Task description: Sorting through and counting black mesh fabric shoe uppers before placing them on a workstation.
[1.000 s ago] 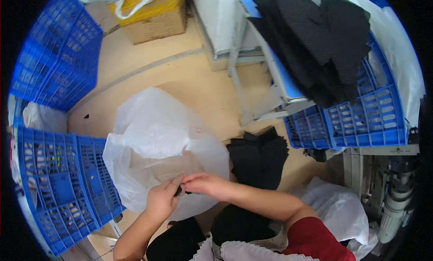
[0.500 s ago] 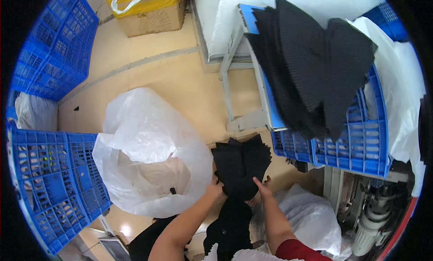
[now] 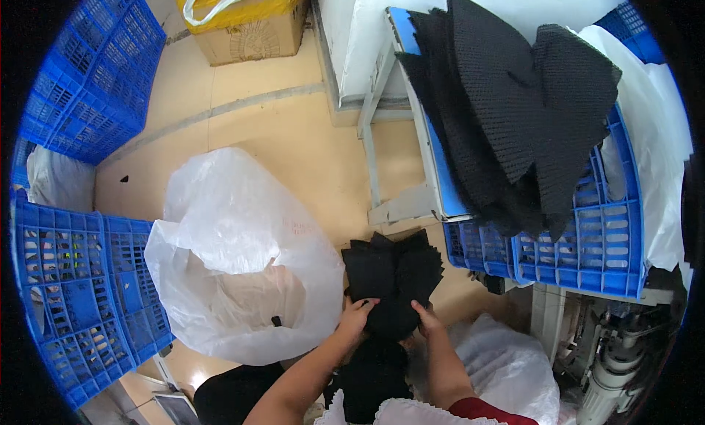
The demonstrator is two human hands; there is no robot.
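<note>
Both hands grip a stack of black fabric pieces [image 3: 394, 278] with jagged far edges, held low in front of me. My left hand [image 3: 357, 315] is closed on the stack's near left edge, one digit lying across the top. My right hand [image 3: 427, 319] pinches the opposite edge, thumb on top and the other fingers mostly hidden underneath. Just left of the stack stands a large translucent plastic bag [image 3: 242, 197], its mouth open. A small black scrap [image 3: 277, 321] lies inside it.
A larger pile of black ribbed fabric [image 3: 499, 109] lies on a blue-topped stand [image 3: 449, 193] and over a blue crate [image 3: 580, 262] at the right. More blue crates [image 3: 92, 285] line the left. Machinery [image 3: 617, 362] is at lower right, beside a plastic bag [image 3: 507, 366]. A cardboard box [image 3: 253, 43] sits at the back.
My left hand has shifted slightly up and right, its digit now showing on top of the stack. The right hand sits a little lower. The view has shifted slightly.
</note>
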